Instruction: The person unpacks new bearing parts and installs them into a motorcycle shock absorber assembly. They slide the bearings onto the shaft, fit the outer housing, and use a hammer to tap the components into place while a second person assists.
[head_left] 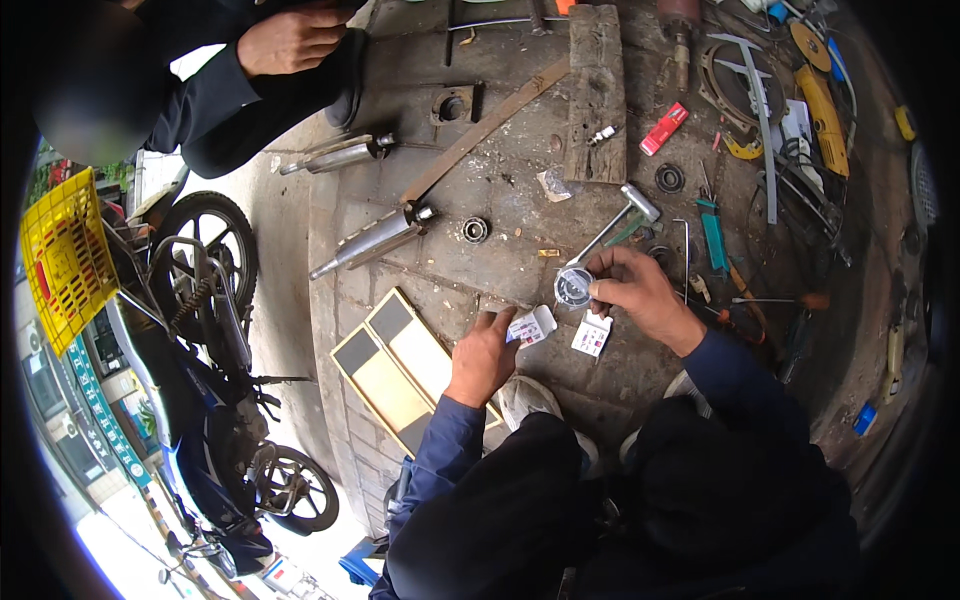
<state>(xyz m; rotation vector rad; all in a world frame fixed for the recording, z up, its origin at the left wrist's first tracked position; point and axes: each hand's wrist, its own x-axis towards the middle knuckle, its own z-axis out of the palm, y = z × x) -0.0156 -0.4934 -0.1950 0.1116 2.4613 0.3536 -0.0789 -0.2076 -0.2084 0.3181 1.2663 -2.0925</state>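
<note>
Between the thumb and fingers of my right hand (645, 292) is a round ball bearing (573, 288), shiny as if wrapped in clear plastic. My left hand (484, 358) grips a small white printed carton (532, 327) whose end facing the bearing looks unfolded. A second small white carton (591, 335) is just below the bearing, close to my right hand. Past the bearing lies a hammer (641, 202) with a metal head and a long thin handle. A loose bearing (475, 230) rests on the paving farther left.
Two metal shafts (372, 240) lie left, beside a flat wooden strip (480, 135). A thick plank (597, 95) is at the back. Tools, a caliper (765, 130) and a yellow angle grinder (822, 120) crowd the right. Another person's hand (293, 42) is upper left; a motorcycle (200, 400) stands left.
</note>
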